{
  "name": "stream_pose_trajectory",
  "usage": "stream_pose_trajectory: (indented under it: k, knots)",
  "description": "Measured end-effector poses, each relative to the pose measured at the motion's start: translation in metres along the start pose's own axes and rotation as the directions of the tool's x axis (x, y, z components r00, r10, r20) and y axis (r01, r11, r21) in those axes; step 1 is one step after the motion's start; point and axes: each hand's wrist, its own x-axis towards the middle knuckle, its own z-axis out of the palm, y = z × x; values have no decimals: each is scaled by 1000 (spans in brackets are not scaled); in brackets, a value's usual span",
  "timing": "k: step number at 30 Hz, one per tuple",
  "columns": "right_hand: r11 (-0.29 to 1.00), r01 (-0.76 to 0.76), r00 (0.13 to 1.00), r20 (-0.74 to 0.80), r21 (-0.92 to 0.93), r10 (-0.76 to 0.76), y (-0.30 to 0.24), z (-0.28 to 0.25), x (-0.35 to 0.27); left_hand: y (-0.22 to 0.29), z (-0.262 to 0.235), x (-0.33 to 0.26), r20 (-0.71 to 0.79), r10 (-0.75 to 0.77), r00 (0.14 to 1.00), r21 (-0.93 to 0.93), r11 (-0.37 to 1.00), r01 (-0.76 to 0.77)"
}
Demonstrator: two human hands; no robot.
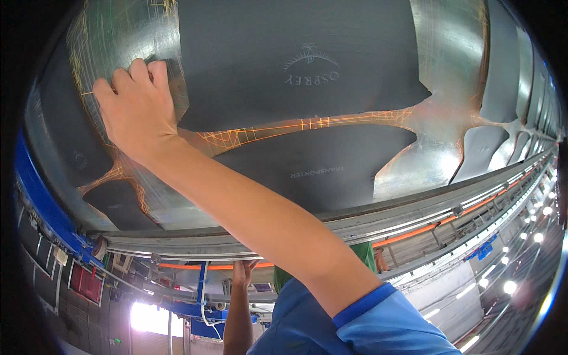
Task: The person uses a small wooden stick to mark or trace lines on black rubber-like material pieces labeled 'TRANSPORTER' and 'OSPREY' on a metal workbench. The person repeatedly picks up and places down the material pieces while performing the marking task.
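Note:
My right hand (137, 109) reaches across to the upper left, knuckles up and fingers curled under. It rests over the shiny metal sheet (124, 38), beside the left edge of a large dark grey cut panel (248, 59) with a pale printed emblem. A small dark bit shows beside the fingers; what they hold, if anything, is hidden. Below lies a second dark panel (266, 163) with a curved top edge, partly covered by my right forearm. Lower down, my left hand (244, 269) is raised at the table's metal edge rail (355, 222); its fingers are partly hidden there.
Orange and yellow lines mark the metal between panels. More dark panels (500, 68) continue along the table to the right. A blue frame (44, 183) curves round the left end. An orange strip (408, 234) runs along the rail.

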Motion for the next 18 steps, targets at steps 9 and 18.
stream_pose_trajectory:
  k: [9,18]
  knots:
    - [1000,5,1000,1,18,-5,-2,2,-1,-8,5,-2,-2,2,1000,50,999,-2]
    - [1000,16,998,-68,2,-16,-4,6,-1,-11,17,1,-13,1,1000,11,1000,0]
